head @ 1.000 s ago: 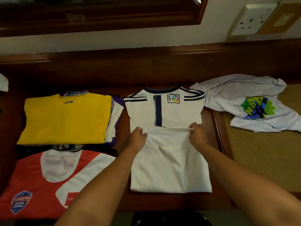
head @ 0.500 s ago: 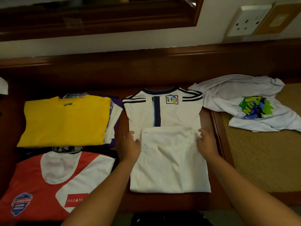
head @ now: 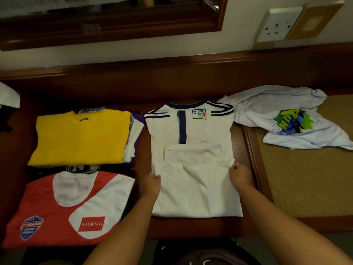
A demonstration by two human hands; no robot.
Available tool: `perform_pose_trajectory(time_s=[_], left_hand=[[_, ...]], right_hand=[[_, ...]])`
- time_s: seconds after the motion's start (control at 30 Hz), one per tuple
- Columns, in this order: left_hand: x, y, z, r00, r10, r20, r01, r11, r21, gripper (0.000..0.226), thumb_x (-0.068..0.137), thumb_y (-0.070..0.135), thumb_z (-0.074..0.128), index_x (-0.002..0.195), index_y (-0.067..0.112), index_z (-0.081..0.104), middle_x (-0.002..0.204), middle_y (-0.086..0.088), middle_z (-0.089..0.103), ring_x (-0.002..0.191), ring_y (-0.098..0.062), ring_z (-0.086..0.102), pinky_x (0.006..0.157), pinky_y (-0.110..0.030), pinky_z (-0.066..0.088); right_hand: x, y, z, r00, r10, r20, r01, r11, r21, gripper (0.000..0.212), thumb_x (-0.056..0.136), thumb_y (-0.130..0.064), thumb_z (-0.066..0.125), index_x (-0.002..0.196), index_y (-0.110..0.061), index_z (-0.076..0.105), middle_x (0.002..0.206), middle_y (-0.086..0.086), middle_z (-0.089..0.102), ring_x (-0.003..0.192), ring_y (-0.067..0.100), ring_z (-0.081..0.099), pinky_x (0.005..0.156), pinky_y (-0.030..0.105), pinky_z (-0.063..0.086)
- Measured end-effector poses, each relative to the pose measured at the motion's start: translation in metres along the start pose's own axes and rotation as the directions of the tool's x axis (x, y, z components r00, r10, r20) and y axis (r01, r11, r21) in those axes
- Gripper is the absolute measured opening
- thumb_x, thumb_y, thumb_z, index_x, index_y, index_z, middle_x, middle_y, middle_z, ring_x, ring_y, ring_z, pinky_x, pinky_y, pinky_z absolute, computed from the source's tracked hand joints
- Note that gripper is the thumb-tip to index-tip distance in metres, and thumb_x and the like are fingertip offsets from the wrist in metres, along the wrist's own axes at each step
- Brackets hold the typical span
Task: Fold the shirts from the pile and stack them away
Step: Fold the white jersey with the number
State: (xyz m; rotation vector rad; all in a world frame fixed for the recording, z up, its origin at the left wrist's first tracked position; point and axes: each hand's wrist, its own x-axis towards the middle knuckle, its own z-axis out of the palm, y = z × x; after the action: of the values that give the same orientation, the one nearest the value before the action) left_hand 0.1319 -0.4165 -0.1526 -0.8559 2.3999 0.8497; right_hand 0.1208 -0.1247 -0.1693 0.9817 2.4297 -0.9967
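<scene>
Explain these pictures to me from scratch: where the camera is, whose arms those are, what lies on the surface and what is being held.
There is no machine here. The camera sits on a person's head and looks forward and down, so the two bare arms coming in from the bottom are that person's own.

In front of them, on a dark wooden surface, lies a white jersey with dark shoulder stripes, its lower part already folded up over itself. The left hand pinches the jersey's left edge and the right hand pinches its right edge.

To the left is a stack of folded shirts topped by a yellow shirt, and nearer the person a red and white shirt. To the right, a crumpled white shirt with a green and blue print lies unfolded, partly on a woven mat. A wall socket is on the wall behind.
</scene>
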Motion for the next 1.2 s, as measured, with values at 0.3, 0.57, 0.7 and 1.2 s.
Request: perform_pose_trajectory(time_s=[0.3, 0.57, 0.7, 1.2], left_hand=[[-0.009, 0.000, 0.001, 0.942, 0.215, -0.256, -0.194, 0.975, 0.105, 0.033, 0.092, 0.024, 0.060, 0.122, 0.011, 0.054, 0.128, -0.012, 0.052, 0.116, -0.028, 0.050, 0.095, -0.038, 0.047], [-0.004, -0.003, 0.017, 0.912, 0.398, 0.102, -0.392, 0.769, 0.505, 0.053, 0.099, 0.028, 0.042, 0.149, 0.026, 0.024, 0.158, 0.001, 0.019, 0.142, -0.022, 0.022, 0.114, -0.038, 0.024], [-0.004, 0.002, 0.011, 0.909, 0.416, 0.035, -0.371, 0.766, 0.525, 0.052, 0.099, 0.032, 0.041, 0.148, 0.025, 0.026, 0.157, 0.001, 0.021, 0.143, -0.023, 0.021, 0.115, -0.038, 0.023], [-0.017, -0.025, 0.009, 0.926, 0.377, 0.011, -0.355, 0.862, 0.360, 0.055, 0.096, 0.032, 0.050, 0.147, 0.024, 0.030, 0.157, -0.003, 0.021, 0.143, -0.024, 0.023, 0.114, -0.037, 0.030]], right_hand=[[-0.010, 0.006, -0.002, 0.950, -0.239, -0.202, 0.195, 0.958, -0.212, 0.026, 0.088, -0.019, 0.063, 0.109, -0.005, 0.056, 0.115, 0.015, 0.054, 0.104, 0.032, 0.053, 0.088, 0.044, 0.048], [-0.023, 0.016, 0.020, 0.847, -0.433, 0.308, 0.531, 0.669, -0.520, 0.062, 0.102, -0.038, 0.018, 0.153, -0.008, 0.001, 0.161, 0.009, -0.011, 0.148, 0.025, -0.010, 0.118, 0.033, -0.005], [-0.021, 0.023, 0.011, 0.849, -0.454, 0.272, 0.523, 0.642, -0.561, 0.065, 0.103, -0.042, 0.018, 0.150, -0.013, -0.015, 0.156, 0.005, -0.026, 0.144, 0.019, -0.024, 0.116, 0.034, -0.012], [-0.037, 0.041, -0.003, 0.899, -0.425, 0.104, 0.433, 0.829, -0.354, 0.064, 0.099, -0.033, 0.047, 0.152, -0.011, 0.019, 0.159, 0.012, 0.014, 0.145, 0.029, 0.020, 0.115, 0.039, 0.024]])
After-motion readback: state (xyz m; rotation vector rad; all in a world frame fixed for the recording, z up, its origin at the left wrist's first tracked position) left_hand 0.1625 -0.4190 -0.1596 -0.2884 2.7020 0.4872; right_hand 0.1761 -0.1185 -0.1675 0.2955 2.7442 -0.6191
